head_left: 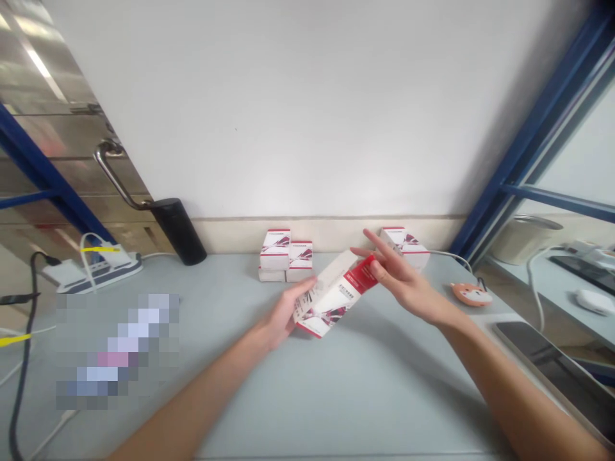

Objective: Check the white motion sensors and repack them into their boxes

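A white and red carton [334,296] is held tilted above the pale grey table [336,390], in the middle of the view. My left hand [283,317] grips its lower left end with the fingers wrapped round it. My right hand [401,275] touches its upper red end flap with thumb and fingertips, the index and middle fingers stretched out. Behind the carton, against the wall, stand two stacked groups of matching small boxes [287,255], and one more box [405,246] sits behind my right hand.
A black cylinder [179,230] stands at the back left by a metal door handle. A power strip [93,269] with cables lies at the left. An orange animal-shaped item [472,294] lies at the right, near a dark tablet [552,368]. Blue frame bars flank both sides.
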{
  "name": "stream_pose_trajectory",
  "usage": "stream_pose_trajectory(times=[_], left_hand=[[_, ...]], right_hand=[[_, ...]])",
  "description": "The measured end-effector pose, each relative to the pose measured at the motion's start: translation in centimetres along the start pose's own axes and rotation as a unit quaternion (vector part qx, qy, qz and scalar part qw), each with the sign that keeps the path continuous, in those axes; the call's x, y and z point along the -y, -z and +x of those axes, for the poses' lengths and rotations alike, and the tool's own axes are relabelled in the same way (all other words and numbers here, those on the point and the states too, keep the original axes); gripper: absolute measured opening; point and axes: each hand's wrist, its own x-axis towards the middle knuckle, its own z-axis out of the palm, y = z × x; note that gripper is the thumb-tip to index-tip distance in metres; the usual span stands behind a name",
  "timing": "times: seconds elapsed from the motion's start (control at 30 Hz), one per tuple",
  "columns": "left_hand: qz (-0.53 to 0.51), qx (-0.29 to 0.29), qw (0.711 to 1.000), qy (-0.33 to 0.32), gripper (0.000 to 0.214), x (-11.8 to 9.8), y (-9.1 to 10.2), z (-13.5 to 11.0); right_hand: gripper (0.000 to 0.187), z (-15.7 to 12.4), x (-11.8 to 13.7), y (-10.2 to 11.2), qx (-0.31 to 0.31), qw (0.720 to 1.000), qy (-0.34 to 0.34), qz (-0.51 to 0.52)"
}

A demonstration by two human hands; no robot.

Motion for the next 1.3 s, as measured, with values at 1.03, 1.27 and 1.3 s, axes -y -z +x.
stream_pose_trajectory(times=[1.03, 1.27, 1.3], left_hand=[[0.172, 0.058, 0.929, -0.321, 0.036, 0.1, -2.3, -2.0], [0.168, 0.098, 0.937, -0.291, 0.040, 0.4, -3.1, -2.4], [0.174, 0.102, 0.934, -0.294, 0.044, 0.5, -3.0, -2.3]], right_hand=[[0.037, -1.4, 0.3, -6.6, -0.130, 0.977, 0.153, 0.073], [0.035, -1.6, 0.8, -6.1, -0.048, 0.958, 0.254, -0.126], [0.033, -1.6, 0.8, -6.1, -0.050, 0.958, 0.255, -0.124]])
